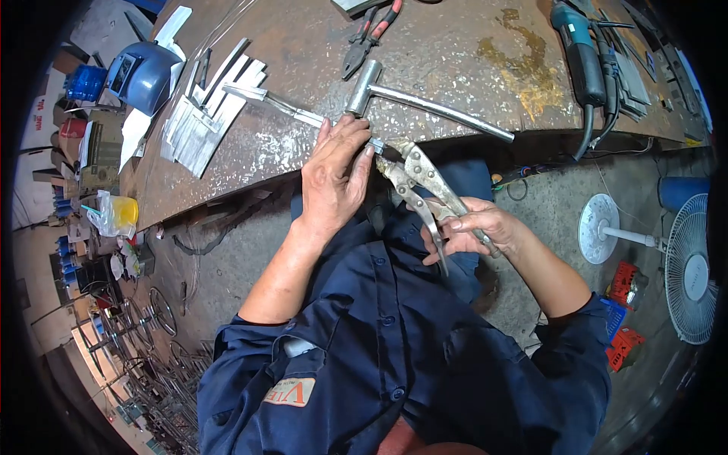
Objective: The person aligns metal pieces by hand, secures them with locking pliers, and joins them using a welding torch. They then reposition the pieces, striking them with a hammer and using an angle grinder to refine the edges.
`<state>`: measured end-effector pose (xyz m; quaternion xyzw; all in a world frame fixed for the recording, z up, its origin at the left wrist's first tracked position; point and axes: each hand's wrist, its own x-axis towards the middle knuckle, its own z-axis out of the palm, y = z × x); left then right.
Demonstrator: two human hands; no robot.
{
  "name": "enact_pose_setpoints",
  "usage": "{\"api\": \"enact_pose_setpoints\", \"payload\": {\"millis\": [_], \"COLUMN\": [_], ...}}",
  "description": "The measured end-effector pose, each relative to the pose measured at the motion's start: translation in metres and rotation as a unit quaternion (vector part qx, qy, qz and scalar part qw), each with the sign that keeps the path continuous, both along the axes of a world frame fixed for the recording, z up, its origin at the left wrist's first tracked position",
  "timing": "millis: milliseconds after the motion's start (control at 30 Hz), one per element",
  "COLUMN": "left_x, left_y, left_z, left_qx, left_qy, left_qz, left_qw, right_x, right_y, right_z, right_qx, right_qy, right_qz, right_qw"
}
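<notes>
My left hand (pixel 334 174) is closed over a thin metal strip (pixel 280 106) at the table's front edge, fingers laid across it and thumb along its near side. The strip's far end reaches back to the left over the table. My right hand (pixel 478 227) grips locking pliers (pixel 428 182), its fingers around the two spread handles. The pliers' jaws are at the strip's near end, just right of my left thumb. Right behind my left fingers lies an all-metal hammer (pixel 364 87), its handle pointing right.
Flat metal pieces (pixel 201 140) lie stacked on the worn table (pixel 447 45) at left, near a blue welding helmet (pixel 148 80). Red-handled pliers (pixel 360 49) lie at the back. An angle grinder (pixel 580 61) rests at right. A white fan (pixel 690 265) stands on the floor at right.
</notes>
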<state>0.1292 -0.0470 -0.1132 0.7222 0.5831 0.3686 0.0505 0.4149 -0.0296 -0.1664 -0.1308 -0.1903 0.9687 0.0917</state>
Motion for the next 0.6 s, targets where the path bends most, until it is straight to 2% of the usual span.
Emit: {"api": "enact_pose_setpoints", "payload": {"millis": [67, 367, 600], "left_x": [0.000, 0.002, 0.003], "left_y": [0.000, 0.000, 0.000], "left_z": [0.001, 0.001, 0.000], "left_qx": [-0.003, -0.006, 0.000], "left_qy": [-0.004, 0.005, 0.003], "left_qz": [-0.005, 0.001, 0.001], "left_qw": [1.000, 1.000, 1.000], "right_x": [-0.002, -0.005, -0.002], "right_y": [-0.001, 0.015, 0.018], "right_z": [-0.003, 0.003, 0.006], "right_qx": [-0.024, -0.015, 0.015], "right_qy": [-0.008, 0.010, -0.065], "right_qz": [-0.023, 0.020, 0.046], "right_qw": [0.999, 1.000, 0.997]}}
